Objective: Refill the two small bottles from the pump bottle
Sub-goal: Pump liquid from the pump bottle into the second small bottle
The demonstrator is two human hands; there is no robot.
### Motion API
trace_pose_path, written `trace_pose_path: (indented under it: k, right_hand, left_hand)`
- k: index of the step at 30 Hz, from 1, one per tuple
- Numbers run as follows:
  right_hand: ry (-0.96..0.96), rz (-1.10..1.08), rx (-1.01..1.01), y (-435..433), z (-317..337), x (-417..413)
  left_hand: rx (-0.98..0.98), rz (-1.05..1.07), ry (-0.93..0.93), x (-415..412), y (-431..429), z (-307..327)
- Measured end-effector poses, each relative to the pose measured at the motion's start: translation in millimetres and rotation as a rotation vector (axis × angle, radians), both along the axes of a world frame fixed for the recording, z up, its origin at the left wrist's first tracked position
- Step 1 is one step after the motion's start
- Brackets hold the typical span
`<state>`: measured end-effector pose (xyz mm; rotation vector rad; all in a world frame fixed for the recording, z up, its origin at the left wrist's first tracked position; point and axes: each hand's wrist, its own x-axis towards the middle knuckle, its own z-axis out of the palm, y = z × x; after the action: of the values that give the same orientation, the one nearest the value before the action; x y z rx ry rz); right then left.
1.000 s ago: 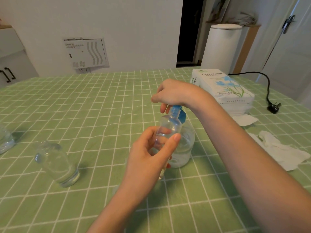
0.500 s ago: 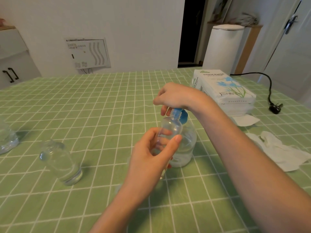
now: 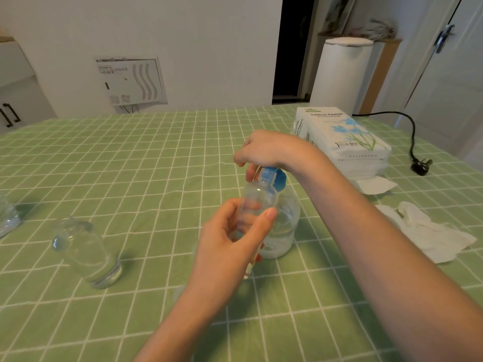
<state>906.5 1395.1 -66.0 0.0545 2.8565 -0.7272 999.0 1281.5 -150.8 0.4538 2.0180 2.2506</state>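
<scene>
A clear pump bottle with a blue pump head stands on the green checked tablecloth near the middle. My right hand rests on top of the pump head, fingers curled over it. My left hand holds a small clear bottle upright in front of the pump bottle, its open mouth right under the blue spout. A second small clear bottle stands uncapped on the table at the left, apart from both hands.
A pack of tissue paper lies at the right rear, with crumpled white tissues in front of it. A black plug and cord lie at the far right. Another clear object is cut off at the left edge.
Both hands and the bottles hold almost the same pose. The view has shifted slightly, so everything sits a little further right and lower in the frame.
</scene>
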Motion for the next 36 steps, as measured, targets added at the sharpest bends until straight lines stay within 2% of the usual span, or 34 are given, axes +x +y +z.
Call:
trace_pose_path:
  k: [11, 19, 36]
  right_hand:
    - [-0.031, -0.007, 0.021, -0.5, 1.2, 2.9]
    - [0.057, -0.014, 0.021, 2.2, 7.9, -0.8]
    - [-0.007, -0.009, -0.026, 1.0, -4.7, 0.6]
  left_hand:
    - [-0.025, 0.01, -0.004, -1.1, -0.3, 0.0]
    - [-0.014, 0.012, 0.011, -0.6, 3.8, 5.2]
    - [-0.015, 0.014, -0.018, 1.2, 1.7, -1.5]
